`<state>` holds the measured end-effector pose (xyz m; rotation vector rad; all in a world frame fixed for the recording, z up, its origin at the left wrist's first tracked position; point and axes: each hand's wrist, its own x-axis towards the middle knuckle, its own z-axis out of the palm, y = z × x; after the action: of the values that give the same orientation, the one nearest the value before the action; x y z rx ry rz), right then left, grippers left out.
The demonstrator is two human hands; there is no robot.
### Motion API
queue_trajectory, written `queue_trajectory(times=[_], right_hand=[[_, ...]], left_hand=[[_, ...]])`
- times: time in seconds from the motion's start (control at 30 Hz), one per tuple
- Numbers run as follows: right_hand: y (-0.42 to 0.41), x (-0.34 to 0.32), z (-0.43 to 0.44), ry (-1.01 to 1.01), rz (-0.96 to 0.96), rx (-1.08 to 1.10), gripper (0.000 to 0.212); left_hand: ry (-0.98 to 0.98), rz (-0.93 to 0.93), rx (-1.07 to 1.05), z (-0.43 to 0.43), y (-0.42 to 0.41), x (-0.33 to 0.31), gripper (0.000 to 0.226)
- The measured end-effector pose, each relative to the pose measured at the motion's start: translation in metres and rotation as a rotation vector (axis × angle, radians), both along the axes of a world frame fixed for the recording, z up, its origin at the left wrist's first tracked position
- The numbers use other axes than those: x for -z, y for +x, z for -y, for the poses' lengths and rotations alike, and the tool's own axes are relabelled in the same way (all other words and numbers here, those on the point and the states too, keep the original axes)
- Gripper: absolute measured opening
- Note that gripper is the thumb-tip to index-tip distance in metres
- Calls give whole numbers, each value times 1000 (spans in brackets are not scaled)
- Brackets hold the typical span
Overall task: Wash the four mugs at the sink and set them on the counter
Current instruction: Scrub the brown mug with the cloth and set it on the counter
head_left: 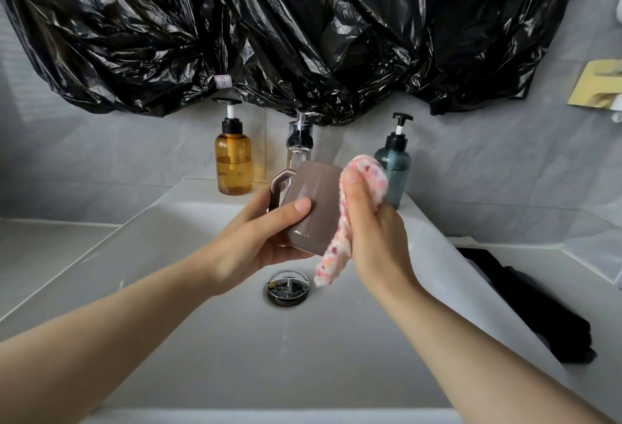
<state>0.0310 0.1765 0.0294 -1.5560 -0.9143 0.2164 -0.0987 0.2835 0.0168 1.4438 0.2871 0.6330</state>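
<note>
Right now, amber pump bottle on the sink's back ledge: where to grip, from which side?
Grip the amber pump bottle round its cylindrical body, below the black collar, from the front. It stands upright, wall behind, clear bottle to its right; front and left look free. Probably avoid the pump head: narrow, may depress.

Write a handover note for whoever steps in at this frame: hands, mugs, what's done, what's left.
Left hand holds the brown mug over the sink, handle pointing left.
Right hand grips the pink speckled cloth, pressed to the mug's side.
Done: cannot tell; no other mug is in view.
Left: finish wiping this mug, rinse it, set it on the counter, then wash any remaining mugs.
</note>
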Motion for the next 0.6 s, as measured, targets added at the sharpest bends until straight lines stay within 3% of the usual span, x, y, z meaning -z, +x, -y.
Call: queue_trajectory(times=[0.1,0.3,0.43,0.5,0.6], right_hand=[[5,0,-2,123,-103,-60,55],[11,3,-8,186,-281,-156,46],[14,5,-8,224,-221,-39,60],[13,5,-9,229,-166,4,61],[12,7,-11,226,-119,22,66]], left_hand=[[-64,5,30,-2,1,-1,79],[-111,-16,79,0,1,-3,83],[-238,89,-36,-1,4,-5,101],[-237,150,-127,2,6,-6,73],[-80,142,-153,9,10,-7,34]])
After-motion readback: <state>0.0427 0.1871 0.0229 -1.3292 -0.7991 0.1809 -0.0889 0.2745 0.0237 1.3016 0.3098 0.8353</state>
